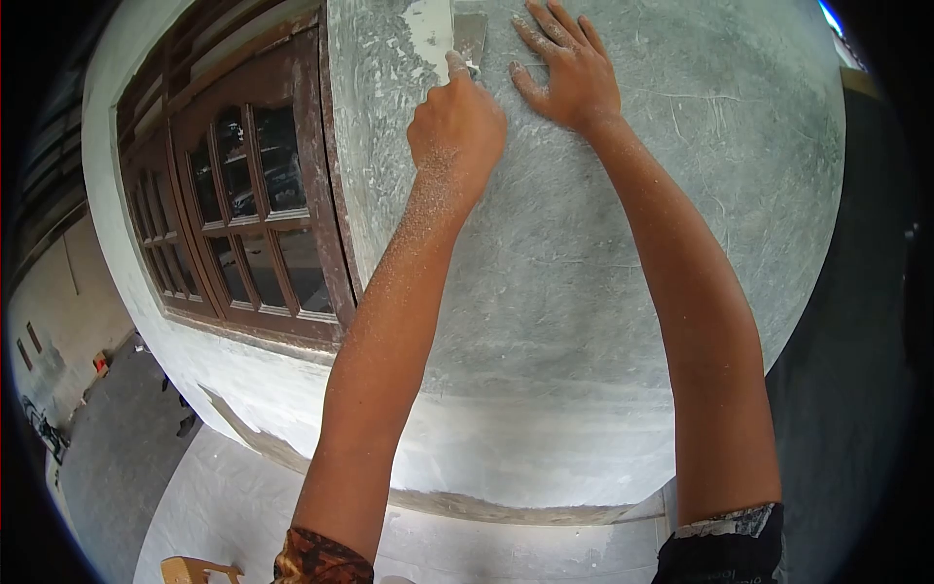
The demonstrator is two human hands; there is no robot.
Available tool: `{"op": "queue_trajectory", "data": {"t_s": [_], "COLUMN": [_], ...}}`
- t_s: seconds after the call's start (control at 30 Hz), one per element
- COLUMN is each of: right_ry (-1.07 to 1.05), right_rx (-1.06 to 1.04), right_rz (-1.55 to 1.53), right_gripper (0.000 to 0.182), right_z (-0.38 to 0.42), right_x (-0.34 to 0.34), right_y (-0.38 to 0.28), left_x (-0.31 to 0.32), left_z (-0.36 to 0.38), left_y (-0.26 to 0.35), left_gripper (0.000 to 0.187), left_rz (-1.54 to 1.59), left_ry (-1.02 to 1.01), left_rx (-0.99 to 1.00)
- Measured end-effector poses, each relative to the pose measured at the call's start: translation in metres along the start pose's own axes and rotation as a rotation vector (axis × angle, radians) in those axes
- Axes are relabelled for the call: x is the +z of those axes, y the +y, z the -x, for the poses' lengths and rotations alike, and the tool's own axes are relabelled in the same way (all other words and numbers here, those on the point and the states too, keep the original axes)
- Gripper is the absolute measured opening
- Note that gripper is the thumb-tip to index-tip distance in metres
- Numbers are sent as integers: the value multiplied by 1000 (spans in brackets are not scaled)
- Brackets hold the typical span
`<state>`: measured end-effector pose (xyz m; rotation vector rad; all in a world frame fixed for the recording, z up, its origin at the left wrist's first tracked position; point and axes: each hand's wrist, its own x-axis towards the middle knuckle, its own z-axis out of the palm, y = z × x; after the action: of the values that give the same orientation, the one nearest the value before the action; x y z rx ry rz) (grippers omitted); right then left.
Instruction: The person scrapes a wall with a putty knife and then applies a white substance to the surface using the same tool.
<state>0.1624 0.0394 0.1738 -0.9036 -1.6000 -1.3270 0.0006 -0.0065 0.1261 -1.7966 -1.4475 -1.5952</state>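
My left hand [457, 125] is closed around the handle of a scraper [470, 37], one finger stretched along the tool toward its flat metal blade. The blade lies against the wall [555, 321] at the top of the view, beside a patch of white paint [428, 31] with ragged edges. The handle is mostly hidden inside the fist. To the right, my right hand [574, 73] rests flat on the grey wall with its fingers spread and holds nothing. White dust covers my left forearm and the fingers of both hands.
A brown wooden window [233, 214] with glass panes is set in the wall on the left. Below, a pale sheet or floor surface [224, 506] meets the wall's base. A wooden piece [195, 570] stands at the bottom left. Farther left is a grey floor [122, 438].
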Motion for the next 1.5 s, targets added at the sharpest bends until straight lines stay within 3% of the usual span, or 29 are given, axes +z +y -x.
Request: {"op": "queue_trajectory", "data": {"t_s": [1.07,1.17,1.5], "right_ry": [57,39,43], "right_rx": [-18,-21,-13], "right_rz": [-21,-30,-15], "right_gripper": [70,69,68], "right_z": [-2,0,1], "right_x": [0,0,2], "right_y": [4,3,3], "left_x": [-2,-6,-3], "left_z": [-6,-25,-16], "left_y": [15,17,14], "left_gripper": [47,49,54], "left_rz": [-18,-8,16], "left_ry": [11,50,27], "left_rx": [41,106,47]}}
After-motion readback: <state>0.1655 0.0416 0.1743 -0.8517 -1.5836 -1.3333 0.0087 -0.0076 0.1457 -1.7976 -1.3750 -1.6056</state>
